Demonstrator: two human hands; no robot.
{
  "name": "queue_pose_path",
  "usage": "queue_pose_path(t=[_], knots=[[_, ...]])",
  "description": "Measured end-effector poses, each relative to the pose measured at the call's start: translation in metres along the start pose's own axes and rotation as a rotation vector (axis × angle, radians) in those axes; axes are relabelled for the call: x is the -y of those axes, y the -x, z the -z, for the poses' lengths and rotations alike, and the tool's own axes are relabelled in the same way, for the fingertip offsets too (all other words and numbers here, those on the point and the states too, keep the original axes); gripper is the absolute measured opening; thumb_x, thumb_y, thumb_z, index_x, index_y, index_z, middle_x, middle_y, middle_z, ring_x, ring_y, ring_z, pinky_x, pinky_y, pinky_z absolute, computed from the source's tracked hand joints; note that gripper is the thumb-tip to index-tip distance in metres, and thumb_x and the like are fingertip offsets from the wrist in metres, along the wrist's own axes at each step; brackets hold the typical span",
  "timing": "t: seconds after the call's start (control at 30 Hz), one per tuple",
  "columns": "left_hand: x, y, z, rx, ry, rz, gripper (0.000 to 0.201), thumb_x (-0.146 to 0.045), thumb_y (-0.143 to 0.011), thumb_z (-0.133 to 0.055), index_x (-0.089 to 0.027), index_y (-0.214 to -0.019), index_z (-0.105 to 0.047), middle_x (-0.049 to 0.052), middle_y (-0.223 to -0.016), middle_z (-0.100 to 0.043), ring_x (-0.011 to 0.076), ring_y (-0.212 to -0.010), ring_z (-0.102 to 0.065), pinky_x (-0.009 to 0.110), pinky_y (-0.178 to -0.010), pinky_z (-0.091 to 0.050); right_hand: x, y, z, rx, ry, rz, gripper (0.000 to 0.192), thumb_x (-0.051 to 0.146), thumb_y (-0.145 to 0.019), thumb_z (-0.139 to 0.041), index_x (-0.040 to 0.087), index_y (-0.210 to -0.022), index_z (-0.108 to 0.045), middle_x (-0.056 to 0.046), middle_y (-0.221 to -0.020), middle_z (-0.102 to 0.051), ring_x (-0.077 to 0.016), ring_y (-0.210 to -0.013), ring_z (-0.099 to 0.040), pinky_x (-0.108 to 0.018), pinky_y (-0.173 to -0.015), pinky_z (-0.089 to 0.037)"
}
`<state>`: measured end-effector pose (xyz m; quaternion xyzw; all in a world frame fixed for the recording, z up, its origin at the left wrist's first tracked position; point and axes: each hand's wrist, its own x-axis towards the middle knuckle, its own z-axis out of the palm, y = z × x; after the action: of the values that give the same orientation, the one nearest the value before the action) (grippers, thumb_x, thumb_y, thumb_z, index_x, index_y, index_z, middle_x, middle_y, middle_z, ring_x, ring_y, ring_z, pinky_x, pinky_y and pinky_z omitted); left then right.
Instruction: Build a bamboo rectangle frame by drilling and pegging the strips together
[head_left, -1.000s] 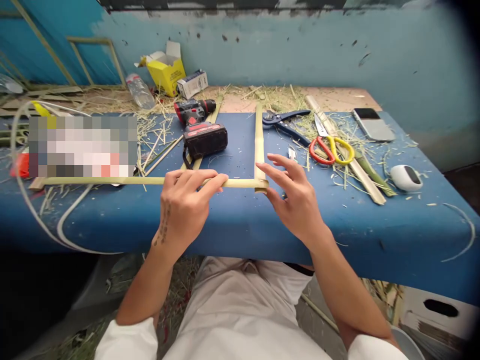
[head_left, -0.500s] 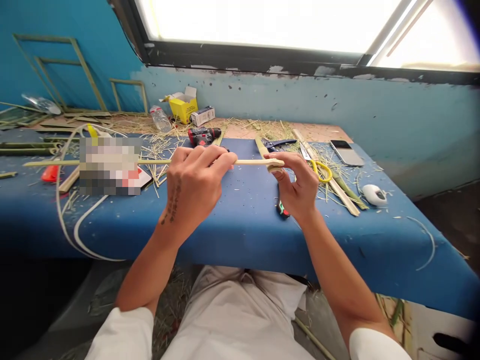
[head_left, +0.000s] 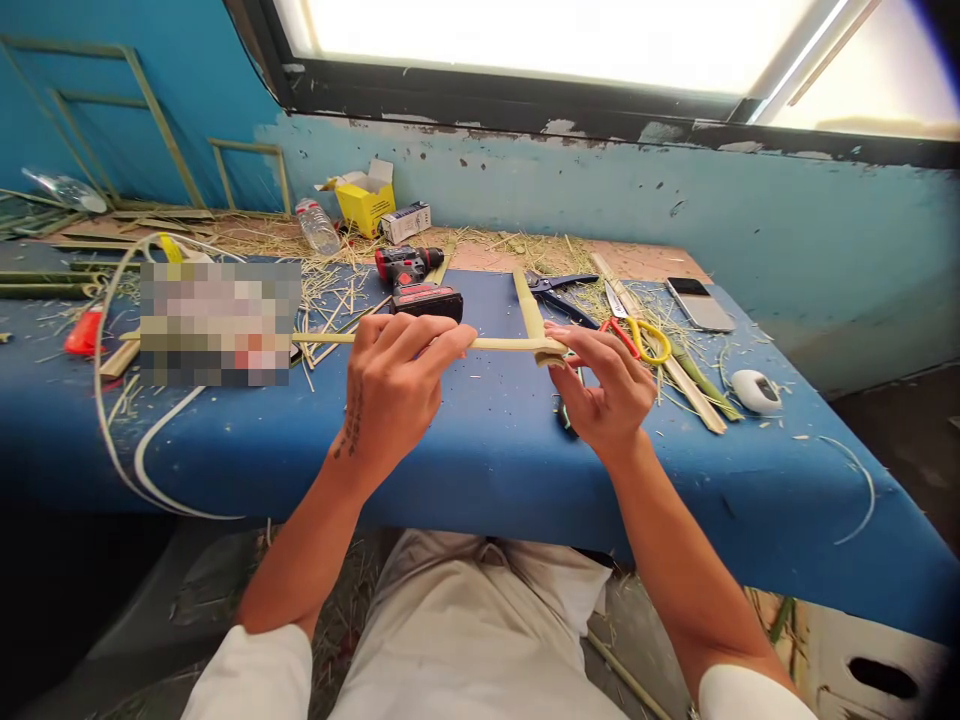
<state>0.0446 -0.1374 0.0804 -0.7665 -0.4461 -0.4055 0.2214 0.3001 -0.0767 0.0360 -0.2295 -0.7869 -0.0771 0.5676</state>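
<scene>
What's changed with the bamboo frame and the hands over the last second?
Both hands lifted the bamboo frame off the blue table. The right hand, earlier hovering open, now pinches the corner joint; the left hand keeps gripping the long strip. The drill and scissors stayed put.

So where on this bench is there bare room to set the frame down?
Barest is the blue table along its near edge, below the left hand and right hand, and between the drill and the frame. A second patch lies near the right corner. Crowded: straw behind the drill and tools around the scissors.
</scene>
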Motion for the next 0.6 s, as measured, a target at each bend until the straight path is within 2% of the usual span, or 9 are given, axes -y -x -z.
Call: queue_pose_path(t=[0.13, 0.27, 0.4, 0.5, 0.6], knots=[[0.001, 0.008, 0.001, 0.058, 0.013, -0.005, 0.031, -0.012, -0.107, -0.051, -0.027, -0.120, -0.073, 0.003, -0.113, -0.081, 0.0209, -0.103, -0.071, 0.041, -0.097, -0.044, -0.004, 0.012, -0.002, 0.058, 0.062, 0.027, 0.044, 0.022, -0.102, -0.064, 0.028, -0.145, -0.063, -0.009, -0.129, -0.078, -0.0250, -0.119, -0.077, -0.032, -0.081, -0.069], [-0.006, 0.015, -0.007, 0.103, 0.071, -0.064, 0.030, -0.021, -0.105, -0.060, -0.025, -0.133, -0.070, 0.006, -0.122, -0.080, 0.0222, -0.110, -0.072, 0.041, -0.099, -0.046, -0.002, 0.017, -0.001, 0.083, 0.116, 0.062, 0.041, 0.021, -0.101, -0.066, 0.027, -0.142, -0.066, -0.010, -0.129, -0.079, -0.0233, -0.114, -0.079, -0.029, -0.082, -0.068], [-0.012, 0.025, -0.024, 0.022, 0.068, -0.105, 0.032, -0.033, -0.103, -0.071, -0.028, -0.134, -0.071, 0.005, -0.120, -0.082, 0.0198, -0.102, -0.075, 0.038, -0.097, -0.047, 0.005, 0.016, -0.002, 0.165, 0.162, 0.075, 0.033, 0.022, -0.102, -0.067, 0.027, -0.134, -0.070, -0.008, -0.127, -0.080, -0.0230, -0.113, -0.079, -0.026, -0.080, -0.067], [-0.011, 0.031, -0.032, -0.026, 0.085, -0.115, 0.030, -0.028, -0.101, -0.073, -0.030, -0.132, -0.073, 0.003, -0.115, -0.083, 0.0179, -0.097, -0.076, 0.036, -0.091, -0.048, 0.009, 0.016, -0.002, 0.165, 0.082, 0.133, 0.039, 0.016, -0.100, -0.067, 0.024, -0.139, -0.068, -0.009, -0.126, -0.080, -0.0249, -0.121, -0.076, -0.027, -0.084, -0.067], [-0.008, 0.034, -0.034, -0.032, 0.123, -0.166, 0.039, -0.022, -0.100, -0.074, -0.032, -0.138, -0.070, 0.003, -0.119, -0.083, 0.0181, -0.101, -0.077, 0.037, -0.090, -0.048, 0.011, 0.016, -0.004, 0.148, 0.073, 0.168, 0.047, 0.012, -0.098, -0.069, 0.022, -0.144, -0.063, -0.010, -0.125, -0.080, -0.0254, -0.121, -0.076, -0.027, -0.085, -0.066]])
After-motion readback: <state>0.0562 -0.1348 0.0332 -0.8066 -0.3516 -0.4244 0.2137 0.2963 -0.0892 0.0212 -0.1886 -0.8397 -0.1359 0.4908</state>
